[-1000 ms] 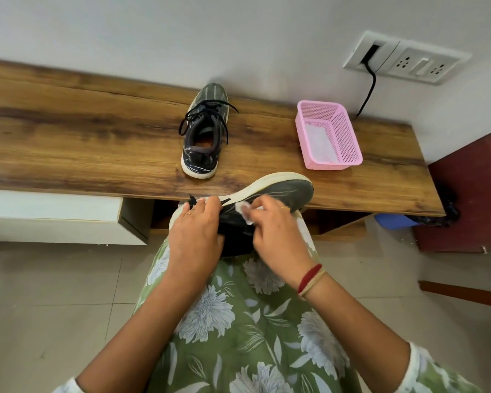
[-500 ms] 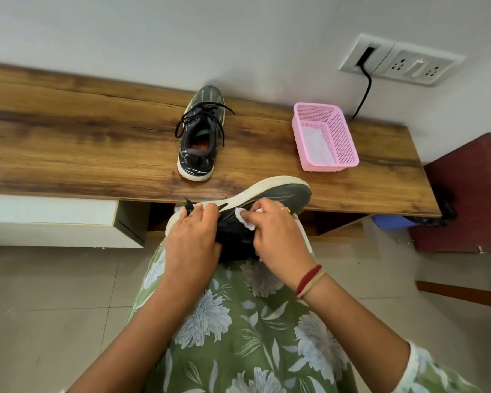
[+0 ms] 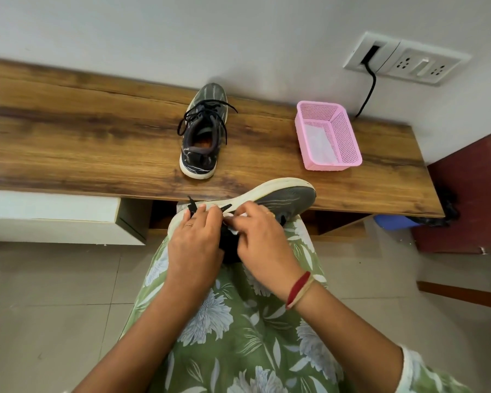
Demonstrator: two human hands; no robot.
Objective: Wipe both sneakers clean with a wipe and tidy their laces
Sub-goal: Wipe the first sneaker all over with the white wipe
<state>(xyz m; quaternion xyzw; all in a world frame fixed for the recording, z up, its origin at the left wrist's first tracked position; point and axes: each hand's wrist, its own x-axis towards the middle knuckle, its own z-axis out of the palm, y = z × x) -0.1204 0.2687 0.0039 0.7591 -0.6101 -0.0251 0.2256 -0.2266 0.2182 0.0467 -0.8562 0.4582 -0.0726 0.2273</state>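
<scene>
Wiping the near sneaker (image 3: 284,197), probably: left hand (image 3: 194,242) grips it, right hand (image 3: 262,236) pinches wipe (image 3: 234,226); next, rub toward the toe.

- You get bright, even light; the wall (image 3: 182,29) at 12 o'clock glows softly.
- Your wide lens bows the bench (image 3: 68,131) toward 9 o'clock.
- The floor (image 3: 40,307) at 7 o'clock looks smeared.

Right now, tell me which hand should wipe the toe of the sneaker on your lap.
Right. The right hand pinches the wipe and lies nearest the toe of the held sneaker; the left hand grips the heel end, steadying it.
</scene>
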